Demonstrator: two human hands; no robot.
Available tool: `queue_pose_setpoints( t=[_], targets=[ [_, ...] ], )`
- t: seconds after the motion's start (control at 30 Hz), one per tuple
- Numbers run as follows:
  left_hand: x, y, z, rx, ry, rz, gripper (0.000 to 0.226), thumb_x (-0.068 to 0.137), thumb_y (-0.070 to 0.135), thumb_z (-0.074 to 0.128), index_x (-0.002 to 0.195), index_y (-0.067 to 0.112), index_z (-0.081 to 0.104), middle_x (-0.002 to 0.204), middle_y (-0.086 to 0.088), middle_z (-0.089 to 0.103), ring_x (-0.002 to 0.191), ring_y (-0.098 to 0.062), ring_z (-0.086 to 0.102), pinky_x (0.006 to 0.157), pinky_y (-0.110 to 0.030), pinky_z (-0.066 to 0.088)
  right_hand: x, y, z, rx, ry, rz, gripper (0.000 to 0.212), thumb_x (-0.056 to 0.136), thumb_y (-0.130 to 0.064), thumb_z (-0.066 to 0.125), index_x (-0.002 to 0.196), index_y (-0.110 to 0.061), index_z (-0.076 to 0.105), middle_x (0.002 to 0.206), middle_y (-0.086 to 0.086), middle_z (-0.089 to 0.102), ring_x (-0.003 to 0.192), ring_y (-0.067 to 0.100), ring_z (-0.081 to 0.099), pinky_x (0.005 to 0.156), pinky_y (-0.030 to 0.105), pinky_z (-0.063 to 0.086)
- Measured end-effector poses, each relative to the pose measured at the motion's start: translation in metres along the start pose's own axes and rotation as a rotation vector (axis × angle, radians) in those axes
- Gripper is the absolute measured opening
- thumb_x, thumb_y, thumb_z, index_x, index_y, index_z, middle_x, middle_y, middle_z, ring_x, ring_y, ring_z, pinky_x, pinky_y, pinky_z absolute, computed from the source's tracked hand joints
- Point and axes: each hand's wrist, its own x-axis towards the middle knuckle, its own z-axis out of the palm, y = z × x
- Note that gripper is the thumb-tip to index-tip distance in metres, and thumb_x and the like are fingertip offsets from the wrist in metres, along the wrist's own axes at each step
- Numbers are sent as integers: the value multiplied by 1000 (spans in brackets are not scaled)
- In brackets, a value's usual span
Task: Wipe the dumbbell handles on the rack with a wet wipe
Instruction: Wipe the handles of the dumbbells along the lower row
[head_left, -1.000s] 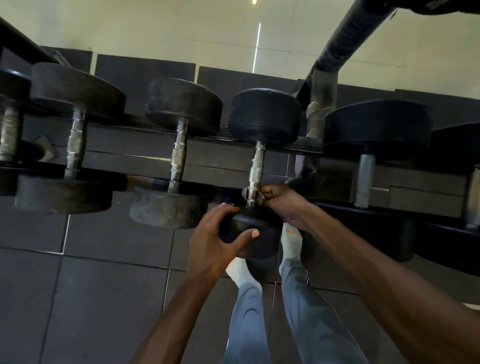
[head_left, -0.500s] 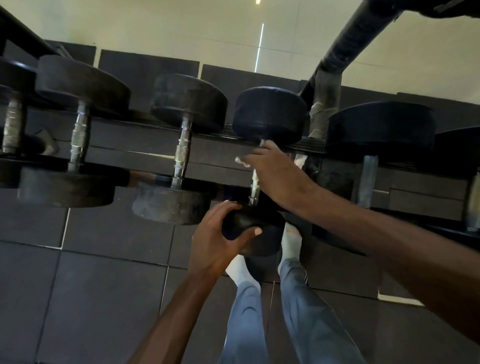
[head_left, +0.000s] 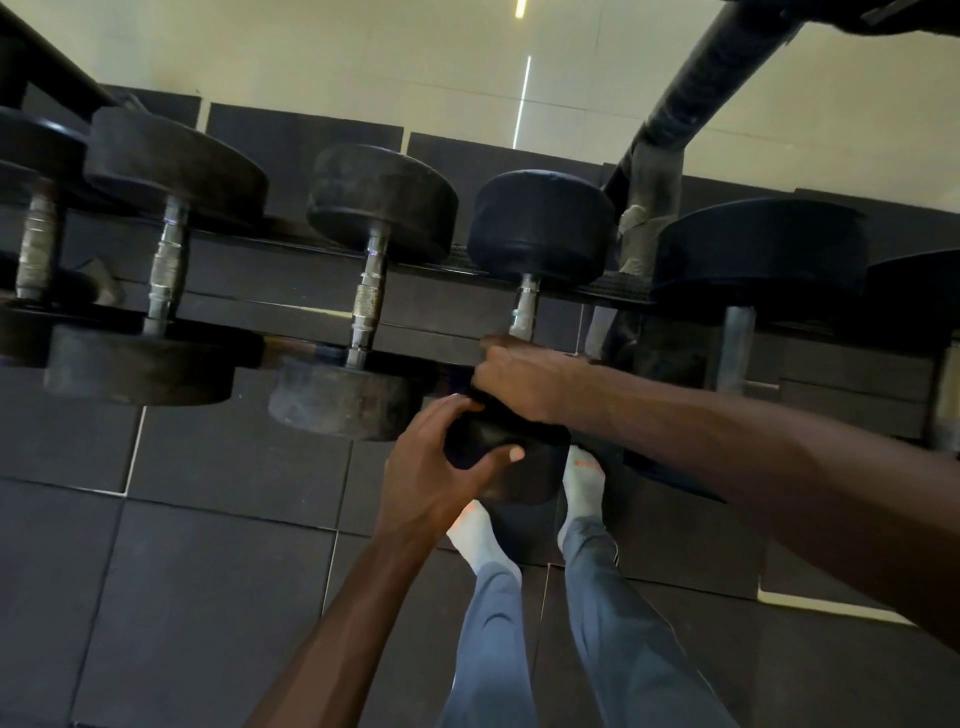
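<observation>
- The right hand is clenched around the lower part of the dumbbell handle, hiding that stretch of steel; only the upper part shows.
- No wet wipe can be made out: if the fist holds one, the fingers cover it.
- The left hand grasps the near weight head of the same dumbbell, thumb across its face, fingers curled over the far edge.
- That dumbbell lies on the rack, its far head resting on the back rail.
- The neighbouring dumbbell handle to the left stands bare.
- The rightmost dumbbells are dark and cut off by the frame edge.
</observation>
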Motion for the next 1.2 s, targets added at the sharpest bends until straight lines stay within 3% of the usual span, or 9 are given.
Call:
queue_pose_setpoints(
  t=[0.1,0.2,0.33,0.4,0.5,0.73,0.97,1.1,1.2],
  targets=[
    [-2,-1,2,8,-5,19,62,76,64,75,125,30,63,122,19,60,115,7,55,96,-14,48,-17,5,8,172,117,6,20,93,-7,57,101,-16,73,96,5,70,93,20,64,85,35,54],
    [-2,4,2,35,12,15,59,75,57,82,124,29,65,119,18,61,111,10,55,92,-11,47,-42,19,13,454,239,148,35,89,2,60,110,-20,77,107,-3,75,103,9,66,92,20,49],
    [-3,26,14,56,15,30,54,79,55,78,124,30,64,116,20,61,108,8,57,90,-13,47,-89,44,26,959,456,371,25,96,0,62,112,-14,76,98,-8,75,76,-9,66,71,14,52],
    [-1,44,30,44,16,45,50,82,54,77,124,29,65,118,18,63,110,4,59,91,-16,49,-115,55,30,1155,573,464,23,97,-1,62,113,-11,75,96,-3,76,71,3,70,67,23,57],
    [7,79,63,15,-11,73,40,84,54,75,116,33,65,112,19,64,103,1,63,86,-19,55,-151,70,31,1300,679,510,21,94,-1,67,113,-9,73,108,4,76,96,18,74,79,27,61],
    [8,139,139,-79,-61,100,44,87,61,72,115,27,69,111,16,66,108,-4,63,91,-31,55,-219,118,34,1094,704,525,20,95,-21,70,113,-15,78,107,-5,76,98,-2,68,81,6,47],
    [-8,149,161,3,25,80,64,74,75,75,120,31,64,120,20,61,117,-6,58,96,-34,54,-235,163,46,678,634,345,20,86,-4,74,102,-14,81,103,-2,78,94,1,69,87,17,55],
    [-17,154,174,55,52,59,72,71,74,78,129,34,60,131,20,54,125,-5,52,102,-33,52,-232,170,53,368,346,196,26,82,-3,67,99,-18,80,100,4,77,93,21,70,82,37,57],
    [-21,157,184,59,91,26,75,69,69,83,132,36,58,136,20,48,128,-3,47,105,-32,50,-232,175,59,348,273,118,31,82,2,63,100,-17,79,102,3,75,94,19,70,82,36,56]
  ],
)
